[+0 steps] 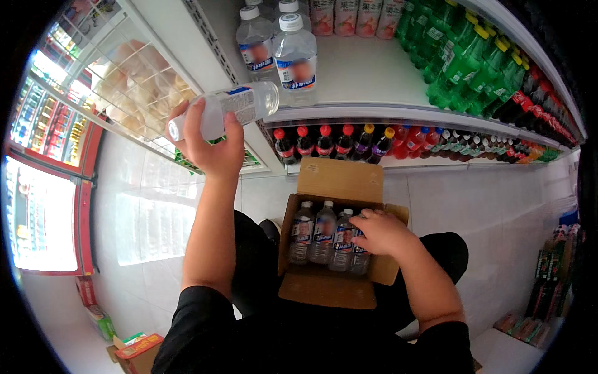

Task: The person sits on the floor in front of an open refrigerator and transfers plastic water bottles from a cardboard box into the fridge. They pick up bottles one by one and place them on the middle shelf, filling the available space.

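My left hand (208,145) grips a clear plastic bottle (240,105) lying nearly on its side, with its cap towards the left and its base at the shelf's front edge. Just beyond that base, several similar bottles (295,65) stand upright on the white shelf (359,70). Between my knees is an open cardboard box (327,290), holding a row of clear capped bottles (322,233) with blue and white labels. My right hand (385,233) reaches into the box, its fingers and thumb around the rightmost bottle (359,262), whose top they mostly hide.
Green soda bottles (467,70) and pink drink cartons (345,18) share the upper shelf. Cola bottles (324,142) line the lower shelf. At left are a white wire rack (131,84) with bagged goods and a red-framed drinks fridge (86,224). Stacked drink packs (544,280) stand far right.
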Tool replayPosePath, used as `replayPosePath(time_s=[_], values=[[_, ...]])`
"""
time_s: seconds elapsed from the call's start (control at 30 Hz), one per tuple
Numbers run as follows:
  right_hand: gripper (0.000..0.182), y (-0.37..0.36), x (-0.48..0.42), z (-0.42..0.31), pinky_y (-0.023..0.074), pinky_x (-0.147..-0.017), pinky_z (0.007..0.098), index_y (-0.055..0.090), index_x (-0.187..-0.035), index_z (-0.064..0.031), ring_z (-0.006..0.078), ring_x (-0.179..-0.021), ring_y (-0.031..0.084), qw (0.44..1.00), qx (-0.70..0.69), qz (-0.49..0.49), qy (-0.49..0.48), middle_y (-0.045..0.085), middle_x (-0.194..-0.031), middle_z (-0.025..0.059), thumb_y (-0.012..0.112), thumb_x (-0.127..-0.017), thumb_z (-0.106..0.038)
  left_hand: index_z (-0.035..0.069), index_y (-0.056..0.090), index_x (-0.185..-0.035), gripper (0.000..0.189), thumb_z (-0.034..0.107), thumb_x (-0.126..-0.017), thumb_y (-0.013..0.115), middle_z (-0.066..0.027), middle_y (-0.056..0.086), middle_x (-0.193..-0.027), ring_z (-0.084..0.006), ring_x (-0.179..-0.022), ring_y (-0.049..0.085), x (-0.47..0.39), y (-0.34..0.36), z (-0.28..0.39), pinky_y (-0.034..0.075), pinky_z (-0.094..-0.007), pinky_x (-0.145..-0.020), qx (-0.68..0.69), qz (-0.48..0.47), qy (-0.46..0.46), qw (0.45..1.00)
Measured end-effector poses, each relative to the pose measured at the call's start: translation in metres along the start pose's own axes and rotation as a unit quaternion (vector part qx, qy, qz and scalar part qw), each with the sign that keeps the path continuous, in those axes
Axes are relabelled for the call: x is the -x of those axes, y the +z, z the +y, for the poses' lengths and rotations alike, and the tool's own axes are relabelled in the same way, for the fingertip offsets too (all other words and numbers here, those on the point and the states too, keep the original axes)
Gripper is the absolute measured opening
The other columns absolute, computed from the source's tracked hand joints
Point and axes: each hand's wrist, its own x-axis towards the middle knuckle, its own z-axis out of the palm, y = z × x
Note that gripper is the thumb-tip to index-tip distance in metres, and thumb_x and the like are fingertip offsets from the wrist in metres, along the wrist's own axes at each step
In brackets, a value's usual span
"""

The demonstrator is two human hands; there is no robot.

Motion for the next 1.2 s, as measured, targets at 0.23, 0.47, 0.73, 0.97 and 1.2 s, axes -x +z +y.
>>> replayPosePath(time_s=[0.23,0.47,0.73,0.97,1.2], values=[[0.044,-0.001,-0.02,-0.013,0.0525,-0.097,0.0519,0.063,-0.131,-0.0092,0.0402,-0.121,0.061,0.997,-0.062,0.046,-0.022,0.062,-0.129,0.0217,0.068,-0.093,-0.031,0.002,0.067,-0.111,0.038,0.013,-0.075,0.075,-0.0218,0.061,-0.11,-0.0378,-0.107,0.054,0.008,-0.013,0.024,0.046,-0.0462,-0.095,0.086,-0.146,-0.009,0.986],[0.05,0.025,-0.036,-0.039,0.0541,-0.093,0.0419,0.059,-0.123,-0.0007,0.0317,-0.113,0.067,0.887,-0.341,0.304,-0.063,0.067,-0.118,0.0167,0.082,-0.083,-0.021,0.008,0.067,-0.112,0.04,0.013,-0.074,0.078,-0.0202,0.058,-0.117,-0.0403,-0.107,0.06,0.03,-0.008,0.078,0.052,-0.0449,-0.09,0.2,-0.388,-0.136,0.89],[0.073,0.047,-0.055,-0.061,0.0534,-0.096,0.0398,0.043,-0.135,0.0014,0.0271,-0.116,0.063,0.827,-0.47,0.296,-0.09,0.061,-0.127,0.0194,0.086,-0.082,-0.023,0.011,0.067,-0.122,0.046,0.026,-0.08,0.076,-0.0295,0.056,-0.124,-0.0483,-0.102,0.067,0.042,-0.011,0.09,0.057,-0.0502,-0.086,0.146,-0.621,-0.131,0.759],[0.088,0.065,-0.058,-0.064,0.0465,-0.107,0.0434,0.039,-0.142,0.0049,0.033,-0.127,0.058,0.843,-0.525,0.045,0.104,0.059,-0.135,0.0224,0.087,-0.077,-0.03,0.012,0.065,-0.128,0.049,0.041,-0.09,0.07,-0.0305,0.061,-0.125,-0.0492,-0.109,0.065,0.081,-0.012,0.093,0.055,-0.0533,-0.092,0.104,-0.816,-0.081,0.562],[0.085,0.097,-0.066,-0.07,0.048,-0.104,0.0457,0.04,-0.149,-0.002,0.0299,-0.129,0.055,0.726,-0.661,-0.113,0.151,0.059,-0.136,0.018,0.079,-0.085,-0.043,0.008,0.064,-0.127,0.046,0.04,-0.094,0.066,-0.0252,0.071,-0.113,-0.0434,-0.107,0.068,0.081,-0.002,0.08,0.056,-0.0521,-0.09,0.089,-0.781,-0.077,0.614]])
